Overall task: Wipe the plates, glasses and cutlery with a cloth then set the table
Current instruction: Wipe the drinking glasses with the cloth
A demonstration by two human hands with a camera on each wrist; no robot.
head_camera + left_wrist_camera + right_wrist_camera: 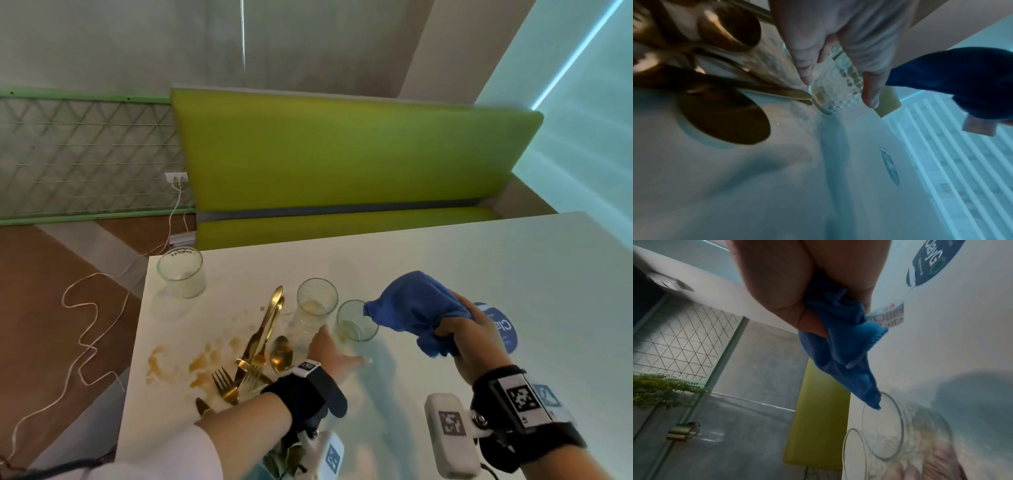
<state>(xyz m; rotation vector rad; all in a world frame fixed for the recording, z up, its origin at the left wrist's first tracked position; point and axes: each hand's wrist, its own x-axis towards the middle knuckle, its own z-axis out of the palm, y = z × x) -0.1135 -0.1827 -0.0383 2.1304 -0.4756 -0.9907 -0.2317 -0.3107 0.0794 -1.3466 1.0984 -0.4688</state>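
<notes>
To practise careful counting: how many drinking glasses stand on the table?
3. One glass at the far left corner, one beside the gold cutlery, one under the blue cloth.

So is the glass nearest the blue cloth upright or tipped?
Upright: the glass stands on its base on the table, rim upward, with the cloth corner hanging at its mouth.

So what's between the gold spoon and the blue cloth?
Two glasses: a taller glass beside the gold spoon, then a shorter glass under the blue cloth. The head view shows it.

Three glasses (181,272) (317,301) (356,320), two forks (224,383) (251,371), one spoon (281,353), one blue cloth (418,308).
</notes>
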